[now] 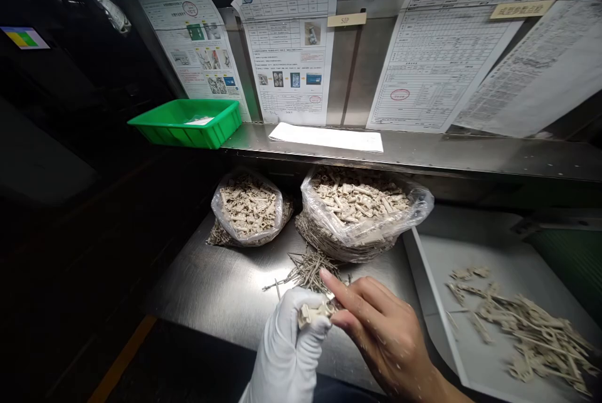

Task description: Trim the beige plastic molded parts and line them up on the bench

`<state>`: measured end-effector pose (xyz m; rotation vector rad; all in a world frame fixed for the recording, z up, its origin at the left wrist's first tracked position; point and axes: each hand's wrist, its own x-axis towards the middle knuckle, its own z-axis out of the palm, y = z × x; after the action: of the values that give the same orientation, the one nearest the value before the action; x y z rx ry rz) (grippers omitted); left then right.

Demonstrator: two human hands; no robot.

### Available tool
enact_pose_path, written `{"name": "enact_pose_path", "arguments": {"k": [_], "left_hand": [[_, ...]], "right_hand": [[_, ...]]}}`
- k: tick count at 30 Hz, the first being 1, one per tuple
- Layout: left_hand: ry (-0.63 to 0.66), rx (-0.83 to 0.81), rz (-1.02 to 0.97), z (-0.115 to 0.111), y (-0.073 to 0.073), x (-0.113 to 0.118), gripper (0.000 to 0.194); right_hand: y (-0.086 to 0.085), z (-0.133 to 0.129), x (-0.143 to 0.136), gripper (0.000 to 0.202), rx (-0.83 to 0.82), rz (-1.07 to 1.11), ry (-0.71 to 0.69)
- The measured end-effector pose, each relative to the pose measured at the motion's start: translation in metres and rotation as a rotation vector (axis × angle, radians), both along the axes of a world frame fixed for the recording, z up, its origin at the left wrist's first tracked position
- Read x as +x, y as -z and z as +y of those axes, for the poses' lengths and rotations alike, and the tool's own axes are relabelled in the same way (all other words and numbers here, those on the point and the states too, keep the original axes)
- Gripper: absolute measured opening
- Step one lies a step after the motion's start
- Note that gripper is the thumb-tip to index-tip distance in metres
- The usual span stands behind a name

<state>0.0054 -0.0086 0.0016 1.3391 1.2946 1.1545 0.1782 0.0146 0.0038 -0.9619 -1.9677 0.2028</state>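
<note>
Bare right hand (388, 324), lower centre: narrow pinch; what it grips cannot be told. Gloved left hand (285, 346), alongside. Grey tray (451, 227), lower right: loose pieces (529, 321). Large bag (418, 205), smaller bag (219, 212), centre: mouths open, presumably for access. Stick pile (310, 270), lower centre. Pale part (308, 314), lower centre: clasped by left hand, apparently for steadiness.

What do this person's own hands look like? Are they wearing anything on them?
They don't match. The left hand wears a plain white glove that looks like soft, creased fabric and runs down past the wrist, with no visible lettering. The right hand is bare, with small pale flecks on it. No sleeve shows on either arm.
</note>
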Motion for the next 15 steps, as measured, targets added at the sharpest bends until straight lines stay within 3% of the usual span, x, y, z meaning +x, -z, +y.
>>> {"name": "enact_pose_path", "arguments": {"k": [5,8,12,15], "left_hand": [[0.083,-0.072,-0.140,0.0022,-0.0040,-0.0028,0.037],[0.103,-0.133,-0.239,0.0054,-0.0053,-0.0029,0.042],[0.081,-0.098,-0.291,0.0085,-0.0037,-0.0028,0.029],[0.045,-0.028,-0.314,0.0090,-0.0042,-0.0035,0.023]], "right_hand": [[-0.0042,-0.0018,-0.0023,0.034,0.008,-0.041,0.010],[-0.0063,-0.0012,-0.0029,0.032,-0.054,0.042,-0.048],[-0.0088,0.0016,-0.0063,0.032,-0.411,0.304,-0.099],[-0.0075,0.0024,-0.0089,0.035,-0.667,0.364,-0.131]]}}
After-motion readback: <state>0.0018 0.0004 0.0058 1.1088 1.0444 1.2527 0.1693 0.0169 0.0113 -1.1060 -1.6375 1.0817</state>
